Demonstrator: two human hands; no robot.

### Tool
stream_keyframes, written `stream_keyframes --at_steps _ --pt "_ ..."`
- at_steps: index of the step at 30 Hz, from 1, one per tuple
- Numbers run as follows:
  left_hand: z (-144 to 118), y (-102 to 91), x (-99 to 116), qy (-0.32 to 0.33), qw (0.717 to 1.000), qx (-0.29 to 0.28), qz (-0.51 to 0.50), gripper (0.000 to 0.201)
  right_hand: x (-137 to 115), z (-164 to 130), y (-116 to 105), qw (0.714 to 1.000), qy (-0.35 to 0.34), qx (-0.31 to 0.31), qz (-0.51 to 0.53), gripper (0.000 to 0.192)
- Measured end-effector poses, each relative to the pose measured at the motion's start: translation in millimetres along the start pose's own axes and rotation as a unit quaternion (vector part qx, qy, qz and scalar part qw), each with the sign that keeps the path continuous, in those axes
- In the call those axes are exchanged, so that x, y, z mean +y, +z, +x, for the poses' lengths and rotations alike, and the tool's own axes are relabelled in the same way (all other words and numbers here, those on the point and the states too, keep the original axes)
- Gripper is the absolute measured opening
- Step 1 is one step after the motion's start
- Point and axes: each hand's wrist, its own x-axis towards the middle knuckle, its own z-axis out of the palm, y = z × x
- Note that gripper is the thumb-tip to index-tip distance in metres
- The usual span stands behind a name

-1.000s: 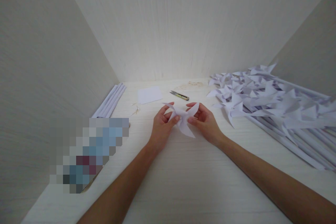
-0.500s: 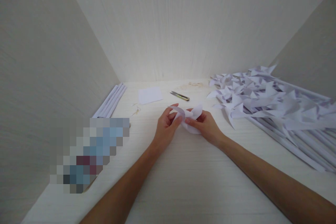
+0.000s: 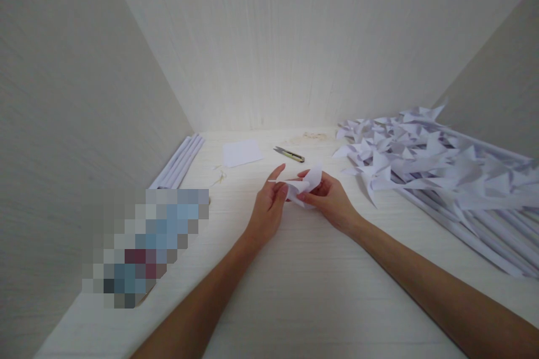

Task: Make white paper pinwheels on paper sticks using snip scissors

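Note:
Between my two hands is a white paper pinwheel (image 3: pixel 300 185) with curled blades, held just over the table. My left hand (image 3: pixel 268 205) grips its left side with thumb and fingers, the index finger raised. My right hand (image 3: pixel 330 196) pinches the right side, its thumb near the middle of the paper. The fingers behind the paper are partly hidden. Beyond the hands lie thread snips (image 3: pixel 289 154) with a yellow-green and dark handle, and a flat white paper sheet (image 3: pixel 242 153).
White paper pinwheels (image 3: pixel 391 162) on rolled paper sticks (image 3: pixel 480 235) are heaped at the right. More paper rolls (image 3: pixel 179 160) lie at the left wall, behind a pixelated object (image 3: pixel 160 241). Small scraps (image 3: pixel 219 178) and thin pale bits (image 3: pixel 315 136) lie on the table (image 3: pixel 295 291).
The pinwheel has been turned and its left blade now lies flatter. My left hand has shifted its grip slightly, lifting the index finger. My right hand stays nearly in place.

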Motion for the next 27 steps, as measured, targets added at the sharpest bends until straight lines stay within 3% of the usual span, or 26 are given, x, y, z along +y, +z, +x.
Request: stream_keyframes --at_steps 9,13,19,23,27 --pt "-4.9 0.5 -1.4 0.043 0.998 0.01 0.053 0.053 -3.2 -0.8 1.3 1.0 -0.016 0.022 0.002 0.035" --pt "-3.2 -2.3 -3.4 0.067 0.994 0.059 0.058 0.049 -1.7 0.0 -1.0 0.999 0.016 0.039 -0.003 0.027" --pt "3.5 -7.8 -3.7 0.054 0.99 0.121 0.048 0.04 -10.7 -1.4 -0.7 0.99 0.083 0.078 0.079 0.026" --pt "4.8 -9.2 -3.4 0.038 0.988 0.14 0.046 0.039 -15.6 -4.2 -0.5 0.984 0.114 0.063 0.121 0.019" --pt "4.7 -8.7 -3.0 0.028 0.989 0.138 0.054 0.036 -14.8 -5.5 -1.3 0.981 0.132 0.039 0.135 0.024"
